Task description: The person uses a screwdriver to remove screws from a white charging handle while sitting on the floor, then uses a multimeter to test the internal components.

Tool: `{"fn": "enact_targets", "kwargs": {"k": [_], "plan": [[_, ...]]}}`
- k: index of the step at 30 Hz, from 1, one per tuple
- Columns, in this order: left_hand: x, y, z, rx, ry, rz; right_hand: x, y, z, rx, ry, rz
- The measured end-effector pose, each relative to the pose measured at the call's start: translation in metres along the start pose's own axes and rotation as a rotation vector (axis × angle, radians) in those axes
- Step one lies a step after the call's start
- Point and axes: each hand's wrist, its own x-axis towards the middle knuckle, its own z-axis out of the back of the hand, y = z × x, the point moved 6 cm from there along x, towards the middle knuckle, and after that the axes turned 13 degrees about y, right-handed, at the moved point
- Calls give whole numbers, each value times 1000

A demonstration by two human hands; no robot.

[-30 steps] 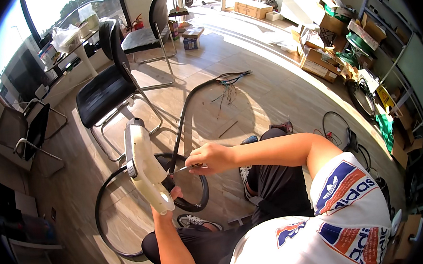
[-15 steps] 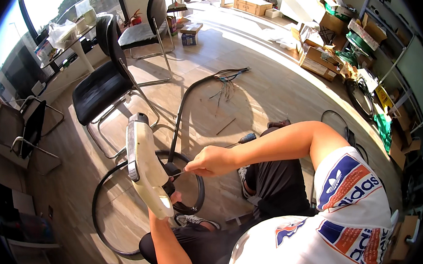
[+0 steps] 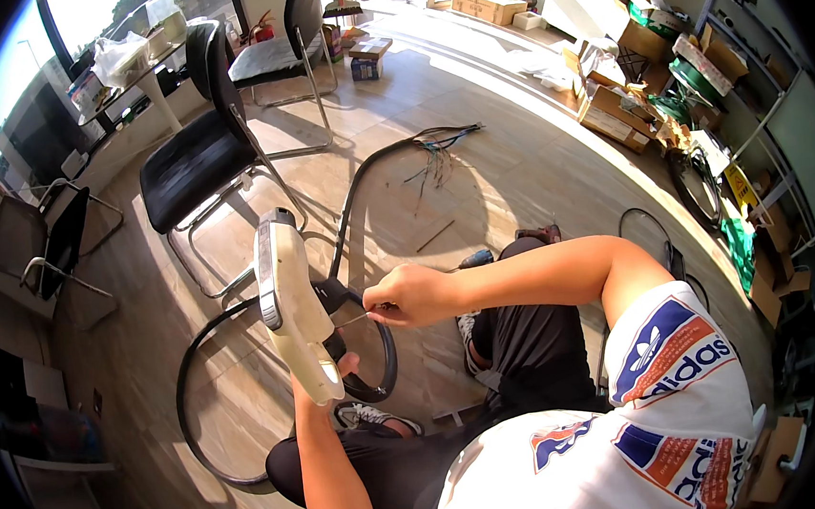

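My left hand point(image 3: 349, 362) is closed around a cream-and-black charging gun point(image 3: 295, 311), held upright and tilted over my lap; the gun hides most of its fingers. My right hand point(image 3: 415, 294) pinches a thin metal rod-like tool point(image 3: 355, 321) and points it at the gun's black side part. I cannot tell whether the tip touches. A thick black cable point(image 3: 181, 397) lies looped on the floor beneath the gun. Its far end fans out into loose, thin wires point(image 3: 436, 156).
A blue-and-black handled tool point(image 3: 475, 259) lies beyond my right forearm, with a thin rod point(image 3: 436, 236) farther off. Black chairs point(image 3: 195, 171) stand at left. Cardboard boxes point(image 3: 612, 119) and a metal shelf point(image 3: 766, 121) line the right. A small box point(image 3: 366, 68) sits far back.
My left hand has shifted the charging gun slightly right and up. My right hand has moved a little right and up, still pinching the thin tool.
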Motion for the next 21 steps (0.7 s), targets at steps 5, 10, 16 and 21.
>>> {"fn": "enact_targets", "kwargs": {"k": [5, 10, 16, 21], "plan": [[-3, -12, -7, 18, -2, -99, -10, 2, -17, -561, 214, -19], [-2, -5, 3, 25, -7, -73, -8, -5, -21, -199, 152, -100], [-9, -2, 6, 7, -15, -39, -3, -12, -24, 305, 230, -354], [-8, 0, 4, 17, 13, -7, -24, -43, -46, 1100, 454, -804]]}}
